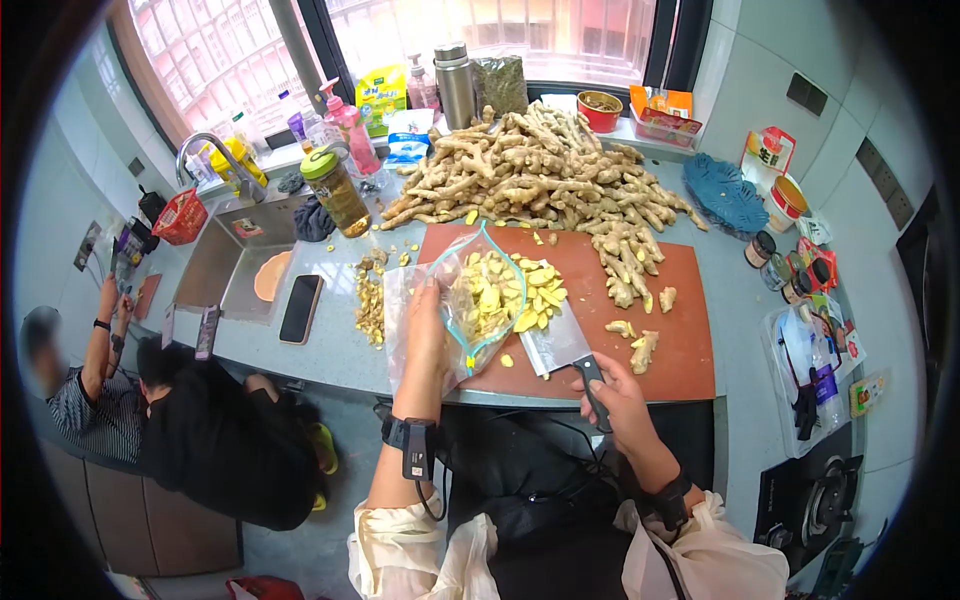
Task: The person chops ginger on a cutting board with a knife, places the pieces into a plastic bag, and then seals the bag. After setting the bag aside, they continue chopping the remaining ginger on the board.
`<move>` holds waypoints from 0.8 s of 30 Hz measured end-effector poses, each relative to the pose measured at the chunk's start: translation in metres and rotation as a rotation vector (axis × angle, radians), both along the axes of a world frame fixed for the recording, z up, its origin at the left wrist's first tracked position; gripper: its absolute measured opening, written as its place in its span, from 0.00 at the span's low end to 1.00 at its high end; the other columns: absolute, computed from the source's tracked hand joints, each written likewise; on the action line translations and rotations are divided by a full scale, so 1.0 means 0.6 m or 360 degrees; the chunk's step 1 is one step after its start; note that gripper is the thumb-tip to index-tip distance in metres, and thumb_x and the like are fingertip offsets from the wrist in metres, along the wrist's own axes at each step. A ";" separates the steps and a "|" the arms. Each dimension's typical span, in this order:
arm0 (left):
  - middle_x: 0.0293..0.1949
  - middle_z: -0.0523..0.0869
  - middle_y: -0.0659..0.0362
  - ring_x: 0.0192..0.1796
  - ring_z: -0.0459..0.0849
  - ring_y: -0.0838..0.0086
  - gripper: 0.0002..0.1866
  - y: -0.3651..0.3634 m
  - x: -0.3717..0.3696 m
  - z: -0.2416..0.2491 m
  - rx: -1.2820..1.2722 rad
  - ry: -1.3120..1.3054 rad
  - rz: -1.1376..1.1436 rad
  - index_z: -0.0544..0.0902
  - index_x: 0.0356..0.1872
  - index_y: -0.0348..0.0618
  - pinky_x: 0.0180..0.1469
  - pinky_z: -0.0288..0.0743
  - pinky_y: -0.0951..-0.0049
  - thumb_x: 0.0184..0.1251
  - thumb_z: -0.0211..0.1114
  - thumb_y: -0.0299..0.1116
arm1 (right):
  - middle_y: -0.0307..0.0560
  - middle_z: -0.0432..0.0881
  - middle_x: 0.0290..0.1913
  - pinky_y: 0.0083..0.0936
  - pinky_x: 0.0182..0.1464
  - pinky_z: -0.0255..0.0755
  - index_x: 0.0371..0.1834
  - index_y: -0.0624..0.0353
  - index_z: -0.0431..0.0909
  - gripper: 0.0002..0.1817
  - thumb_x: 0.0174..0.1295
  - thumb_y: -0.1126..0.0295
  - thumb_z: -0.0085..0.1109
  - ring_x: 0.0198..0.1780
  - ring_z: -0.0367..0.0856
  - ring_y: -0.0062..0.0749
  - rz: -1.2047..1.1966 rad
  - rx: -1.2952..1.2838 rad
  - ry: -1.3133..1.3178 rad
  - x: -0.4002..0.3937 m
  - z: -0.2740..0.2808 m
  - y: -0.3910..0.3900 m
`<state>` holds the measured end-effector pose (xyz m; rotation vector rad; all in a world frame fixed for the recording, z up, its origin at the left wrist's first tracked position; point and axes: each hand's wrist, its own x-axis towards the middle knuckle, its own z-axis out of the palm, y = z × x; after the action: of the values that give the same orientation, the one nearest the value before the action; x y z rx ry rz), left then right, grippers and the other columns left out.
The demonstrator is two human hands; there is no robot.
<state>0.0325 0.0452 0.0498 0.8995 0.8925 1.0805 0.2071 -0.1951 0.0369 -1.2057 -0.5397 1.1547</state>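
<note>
Monitoring remotely, I observe the left hand (426,318) gripping the zip bag (458,352) (ginger slices (492,288) inside); the right hand (618,398) grasps the knife (560,342) by its handle, over the red board (685,335).

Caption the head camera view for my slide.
Left hand holds a zip bag of sliced ginger; right hand grips a broad-bladed knife.

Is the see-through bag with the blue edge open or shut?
Open: the bag has its blue rim spread in a wide loop, ginger slices showing within it; the left hand holds one side.
</note>
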 end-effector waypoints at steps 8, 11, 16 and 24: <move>0.42 0.83 0.63 0.42 0.77 0.78 0.16 -0.016 0.002 0.015 0.0229 0.0265 0.0039 0.85 0.50 0.42 0.46 0.70 0.77 0.79 0.57 0.43 | 0.54 0.83 0.46 0.16 0.29 0.73 0.73 0.68 0.64 0.27 0.70 0.74 0.50 0.30 0.80 0.23 -0.0094 -0.0049 -0.0205 0.044 0.061 -0.039; 0.35 0.80 0.68 0.36 0.72 0.83 0.15 -0.023 0.007 0.023 0.0252 0.0304 -0.0051 0.86 0.49 0.44 0.39 0.64 0.81 0.79 0.57 0.43 | 0.52 0.83 0.46 0.17 0.29 0.72 0.73 0.67 0.64 0.27 0.70 0.75 0.50 0.31 0.81 0.23 -0.0085 -0.0047 -0.0224 0.059 0.093 -0.055; 0.32 0.77 0.70 0.34 0.68 0.86 0.16 -0.041 0.027 0.040 0.0274 0.0317 -0.0075 0.86 0.54 0.45 0.37 0.60 0.83 0.79 0.57 0.43 | 0.52 0.83 0.45 0.15 0.28 0.72 0.72 0.69 0.63 0.28 0.69 0.75 0.51 0.31 0.81 0.22 -0.0054 0.0051 -0.0230 0.065 0.136 -0.058; 0.53 0.85 0.59 0.52 0.80 0.79 0.19 -0.033 0.033 0.034 0.0354 0.0191 -0.0165 0.79 0.63 0.34 0.57 0.72 0.78 0.81 0.54 0.36 | 0.55 0.81 0.51 0.18 0.31 0.72 0.74 0.66 0.62 0.33 0.62 0.78 0.52 0.32 0.79 0.22 0.0281 0.0039 -0.0340 0.026 0.145 0.023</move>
<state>0.0521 0.0255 0.0701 1.1933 0.8251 1.0580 0.2225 -0.1811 0.1238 -1.2877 -0.8334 1.1693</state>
